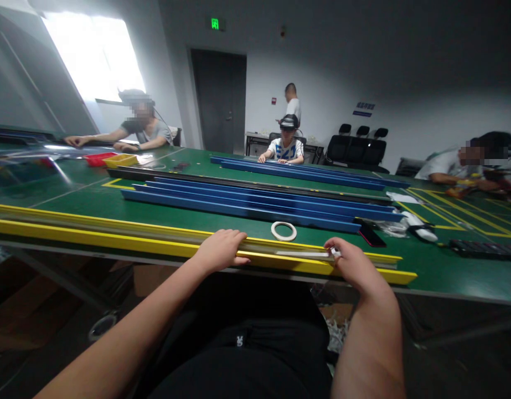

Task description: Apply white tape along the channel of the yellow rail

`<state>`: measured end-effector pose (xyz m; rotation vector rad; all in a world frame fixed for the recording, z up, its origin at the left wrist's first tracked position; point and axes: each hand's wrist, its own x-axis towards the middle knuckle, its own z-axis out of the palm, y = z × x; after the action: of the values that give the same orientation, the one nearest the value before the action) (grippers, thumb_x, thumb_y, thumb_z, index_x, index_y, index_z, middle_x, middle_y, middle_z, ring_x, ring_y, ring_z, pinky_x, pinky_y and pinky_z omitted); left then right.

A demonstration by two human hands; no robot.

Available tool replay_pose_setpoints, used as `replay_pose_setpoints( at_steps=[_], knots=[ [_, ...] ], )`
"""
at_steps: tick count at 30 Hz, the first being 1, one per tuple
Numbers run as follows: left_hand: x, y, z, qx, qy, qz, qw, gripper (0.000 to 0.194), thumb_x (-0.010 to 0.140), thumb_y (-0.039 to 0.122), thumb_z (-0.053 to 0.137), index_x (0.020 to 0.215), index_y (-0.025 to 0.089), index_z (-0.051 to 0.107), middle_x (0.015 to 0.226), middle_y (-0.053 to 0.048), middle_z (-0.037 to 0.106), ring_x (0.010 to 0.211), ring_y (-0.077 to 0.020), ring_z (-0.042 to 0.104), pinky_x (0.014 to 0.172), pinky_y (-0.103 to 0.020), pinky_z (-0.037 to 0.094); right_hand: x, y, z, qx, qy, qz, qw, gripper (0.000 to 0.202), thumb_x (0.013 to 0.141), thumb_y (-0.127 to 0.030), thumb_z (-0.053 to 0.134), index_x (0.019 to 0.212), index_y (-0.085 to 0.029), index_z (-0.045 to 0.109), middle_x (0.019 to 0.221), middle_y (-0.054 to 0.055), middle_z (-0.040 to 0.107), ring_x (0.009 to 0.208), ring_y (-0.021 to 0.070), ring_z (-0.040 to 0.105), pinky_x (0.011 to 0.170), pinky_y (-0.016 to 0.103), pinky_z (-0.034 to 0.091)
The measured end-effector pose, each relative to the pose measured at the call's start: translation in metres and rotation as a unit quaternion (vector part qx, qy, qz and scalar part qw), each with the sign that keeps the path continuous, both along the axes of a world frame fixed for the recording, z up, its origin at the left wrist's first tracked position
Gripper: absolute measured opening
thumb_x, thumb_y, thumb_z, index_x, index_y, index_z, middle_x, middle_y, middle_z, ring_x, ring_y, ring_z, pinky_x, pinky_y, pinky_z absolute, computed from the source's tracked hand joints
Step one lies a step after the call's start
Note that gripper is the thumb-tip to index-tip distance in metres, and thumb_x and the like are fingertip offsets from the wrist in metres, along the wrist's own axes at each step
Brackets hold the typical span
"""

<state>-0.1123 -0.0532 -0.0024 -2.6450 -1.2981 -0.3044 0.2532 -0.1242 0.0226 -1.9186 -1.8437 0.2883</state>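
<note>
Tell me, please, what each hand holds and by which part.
The right hand holds the white strip by its right end; the left hand rests on the yellow profile partway along.

Yellow channel point(155, 239) and blue channels point(238, 208), green table point(466, 277)

Both forearms reaching forward, hands point(222, 249) point(350, 261) apart

Yellow channel point(93, 235) cut off at left edge, left-side table items point(35, 166) blurred
</note>
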Motion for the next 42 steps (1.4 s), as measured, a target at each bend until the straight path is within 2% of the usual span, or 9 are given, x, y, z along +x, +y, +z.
replay_pose_setpoints(
  at_steps=[6, 11, 16, 21, 24, 28, 31, 36, 42],
  knots=[
    [0.0, -0.0002, -0.0001, 0.007, 0.002, -0.002, 1.0, 0.061, 0.073, 0.061, 0.065, 0.12, 0.023, 0.054, 0.103, -0.009, 0.066, 0.096, -0.0272, 0.061, 0.084, -0.037, 0.043, 0.0014, 0.0037, -0.004, 0.004, 0.014, 0.021, 1.0, 0.023, 0.082, -0.021, 0.048, 0.097, -0.022, 0.064, 0.091, 0.004, 0.068, 0.083, 0.0181, 0.059, 0.07, 0.026, 0.041],
    [-0.0001, 0.0003, -0.0011, 0.003, 0.002, 0.001, 1.0, 0.062, 0.073, 0.061, 0.065, 0.12, 0.023, 0.054, 0.103, -0.009, 0.066, 0.097, -0.0274, 0.061, 0.084, -0.037, 0.043, -0.0012, 0.0031, -0.0017, -0.013, 0.01, 0.009, 1.0, 0.019, 0.082, -0.035, 0.053, 0.091, -0.021, 0.062, 0.083, 0.004, 0.067, 0.074, 0.0173, 0.057, 0.062, 0.026, 0.039],
    [-0.0001, -0.0004, -0.0015, 0.001, -0.001, 0.002, 1.0, 0.062, 0.072, 0.061, 0.066, 0.119, 0.023, 0.054, 0.103, -0.009, 0.066, 0.097, -0.0274, 0.061, 0.085, -0.037, 0.043, -0.0018, 0.0009, 0.0006, -0.005, 0.004, 0.007, 1.0, 0.016, 0.081, -0.028, 0.05, 0.09, -0.021, 0.062, 0.083, 0.003, 0.067, 0.074, 0.0165, 0.058, 0.064, 0.025, 0.039],
    [0.0001, -0.0006, -0.0012, 0.003, 0.0, 0.002, 1.0, 0.062, 0.072, 0.061, 0.066, 0.119, 0.023, 0.054, 0.103, -0.009, 0.066, 0.097, -0.0274, 0.061, 0.085, -0.037, 0.043, -0.0008, 0.0018, -0.0013, -0.008, 0.003, -0.003, 1.0, 0.027, 0.074, -0.014, 0.048, 0.093, -0.022, 0.066, 0.085, 0.003, 0.068, 0.076, 0.0158, 0.059, 0.066, 0.024, 0.04],
    [-0.0001, -0.0001, -0.0018, 0.008, -0.001, 0.0, 1.0, 0.062, 0.072, 0.062, 0.066, 0.119, 0.023, 0.054, 0.102, -0.009, 0.066, 0.097, -0.0273, 0.061, 0.084, -0.037, 0.043, 0.0, 0.0027, -0.002, -0.004, -0.001, 0.0, 1.0, 0.03, 0.073, -0.011, 0.048, 0.093, -0.023, 0.066, 0.089, 0.003, 0.069, 0.08, 0.0165, 0.06, 0.069, 0.024, 0.041],
    [0.0001, -0.0004, -0.0017, 0.009, -0.003, -0.001, 1.0, 0.06, 0.073, 0.061, 0.065, 0.118, 0.023, 0.054, 0.101, -0.009, 0.066, 0.096, -0.0273, 0.061, 0.084, -0.037, 0.043, 0.0013, 0.0036, -0.0026, 0.005, 0.009, 0.013, 1.0, 0.025, 0.076, -0.015, 0.049, 0.094, -0.022, 0.065, 0.092, 0.004, 0.069, 0.084, 0.0179, 0.06, 0.072, 0.026, 0.042],
    [0.0007, -0.0016, -0.0001, 0.0, 0.001, 0.005, 1.0, 0.061, 0.072, 0.06, 0.066, 0.119, 0.023, 0.054, 0.102, -0.009, 0.066, 0.097, -0.0272, 0.061, 0.085, -0.037, 0.042, 0.0009, 0.0039, -0.0024, 0.013, 0.009, 0.018, 1.0, 0.017, 0.08, -0.025, 0.05, 0.089, -0.021, 0.064, 0.087, 0.005, 0.068, 0.08, 0.0179, 0.059, 0.068, 0.026, 0.041],
    [0.0016, -0.003, 0.0015, -0.004, 0.002, 0.011, 1.0, 0.061, 0.073, 0.06, 0.066, 0.12, 0.023, 0.054, 0.103, -0.01, 0.066, 0.098, -0.0271, 0.061, 0.086, -0.037, 0.042, -0.0021, 0.0041, -0.0004, 0.005, -0.004, 0.007, 1.0, 0.018, 0.082, -0.036, 0.052, 0.084, -0.021, 0.062, 0.08, 0.004, 0.066, 0.072, 0.0171, 0.056, 0.06, 0.025, 0.037],
    [0.0008, -0.0017, -0.0006, -0.003, -0.001, 0.008, 1.0, 0.061, 0.072, 0.059, 0.067, 0.12, 0.023, 0.054, 0.104, -0.01, 0.066, 0.099, -0.0272, 0.061, 0.087, -0.037, 0.042, -0.0042, 0.004, -0.0002, -0.003, -0.005, 0.004, 1.0, 0.015, 0.081, -0.029, 0.05, 0.086, -0.022, 0.062, 0.081, 0.003, 0.067, 0.072, 0.0166, 0.057, 0.061, 0.025, 0.037]
  ],
)
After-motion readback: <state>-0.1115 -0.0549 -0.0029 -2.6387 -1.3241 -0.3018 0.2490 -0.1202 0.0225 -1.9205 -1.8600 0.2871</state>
